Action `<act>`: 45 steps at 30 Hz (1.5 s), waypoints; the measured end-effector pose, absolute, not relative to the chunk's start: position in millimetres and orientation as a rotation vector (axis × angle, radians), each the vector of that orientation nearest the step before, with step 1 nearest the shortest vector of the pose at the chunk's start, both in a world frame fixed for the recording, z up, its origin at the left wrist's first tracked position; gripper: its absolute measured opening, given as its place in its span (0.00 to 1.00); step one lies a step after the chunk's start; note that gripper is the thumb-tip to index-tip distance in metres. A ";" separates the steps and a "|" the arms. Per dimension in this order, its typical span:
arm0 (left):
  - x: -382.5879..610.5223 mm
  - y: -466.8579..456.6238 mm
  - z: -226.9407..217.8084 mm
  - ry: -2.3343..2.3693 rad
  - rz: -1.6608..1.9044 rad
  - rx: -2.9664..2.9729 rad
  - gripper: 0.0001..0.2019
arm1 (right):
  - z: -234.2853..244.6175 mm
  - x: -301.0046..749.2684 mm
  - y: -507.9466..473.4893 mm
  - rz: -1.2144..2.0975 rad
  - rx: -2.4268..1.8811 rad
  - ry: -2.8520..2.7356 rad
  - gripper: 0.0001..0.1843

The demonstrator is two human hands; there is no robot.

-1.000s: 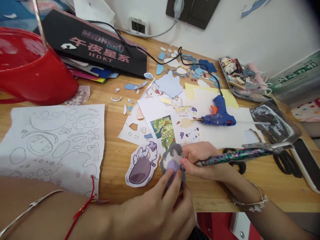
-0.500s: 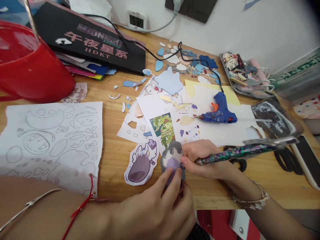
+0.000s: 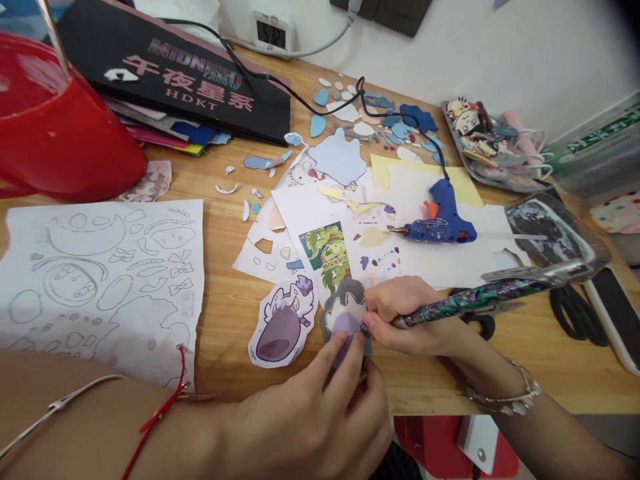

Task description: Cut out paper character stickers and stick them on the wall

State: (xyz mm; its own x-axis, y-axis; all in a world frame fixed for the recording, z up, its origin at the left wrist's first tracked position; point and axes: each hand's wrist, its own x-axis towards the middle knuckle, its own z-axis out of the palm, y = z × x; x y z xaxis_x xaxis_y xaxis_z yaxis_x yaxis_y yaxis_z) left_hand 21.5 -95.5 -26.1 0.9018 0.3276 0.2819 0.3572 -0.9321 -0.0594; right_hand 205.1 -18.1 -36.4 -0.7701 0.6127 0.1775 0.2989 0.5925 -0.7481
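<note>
Grey under the left fingers: I see the left hand bent and nearly closed, steadying a grey cutout with two fingertips on its near part; how the thumb bears on it I cannot tell.
Right pinch: the right hand closes round a pen-like patterned tool, fingertips at the cutout's right edge; the tip I cannot make out.
Layers done: a pale scalloped patch and a purple patch already lie over the grey.
Yellow eyes: the printed figure, just left of the cutout, has them; I find none on the cutout, though fingers cover part, so I judge it unfinished.
Scissors: beside the right wrist, partly hidden.
Glue gun: farther right, on white paper, nozzle pointing left.
Outline sheet: flat on the left of the wooden table.
Blue scraps: scattered on the far side, near the wall.
</note>
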 end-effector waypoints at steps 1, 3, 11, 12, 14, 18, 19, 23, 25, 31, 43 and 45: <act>21.3 -95.6 -26.0 -0.537 -0.413 -2.957 0.16 | -36.0 205.3 -18.3 1.005 -0.732 -2.405 0.20; 20.7 -95.5 -25.9 -0.541 -0.427 -2.956 0.16 | -35.3 205.6 -18.3 1.003 -0.737 -2.409 0.20; 19.4 -94.2 -27.3 -0.517 -0.426 -2.952 0.15 | -34.1 205.1 -17.2 1.021 -0.721 -2.411 0.19; 19.4 -94.1 -27.2 -0.513 -0.433 -2.950 0.15 | -34.4 205.1 -17.2 1.026 -0.721 -2.402 0.19; 19.4 -93.6 -26.8 -0.517 -0.428 -2.953 0.16 | -35.1 205.2 -17.4 1.058 -0.726 -2.369 0.19; 19.5 -93.1 -25.7 -0.489 -0.406 -2.964 0.15 | -35.0 204.5 -17.6 1.068 -0.735 -2.360 0.19; 19.4 -93.3 -25.7 -0.483 -0.410 -2.963 0.15 | -34.4 203.9 -17.5 1.052 -0.743 -2.366 0.19; 18.9 -94.5 -26.2 -0.485 -0.440 -2.953 0.16 | -31.0 201.0 -17.0 1.006 -0.774 -2.314 0.19; 19.0 -94.4 -26.4 -0.506 -0.448 -2.954 0.16 | -30.1 199.8 -16.7 0.973 -0.768 -2.302 0.19; 20.6 -91.6 -26.2 -0.479 -0.412 -2.965 0.15 | -29.5 198.1 -16.5 0.831 -0.768 -2.372 0.19; 19.4 -93.3 -27.3 -0.483 -0.448 -2.944 0.15 | -30.7 199.8 -16.7 0.875 -0.798 -2.385 0.19; 18.7 -92.9 -28.1 -0.462 -0.451 -2.943 0.15 | -30.6 200.0 -16.7 0.868 -0.803 -2.390 0.19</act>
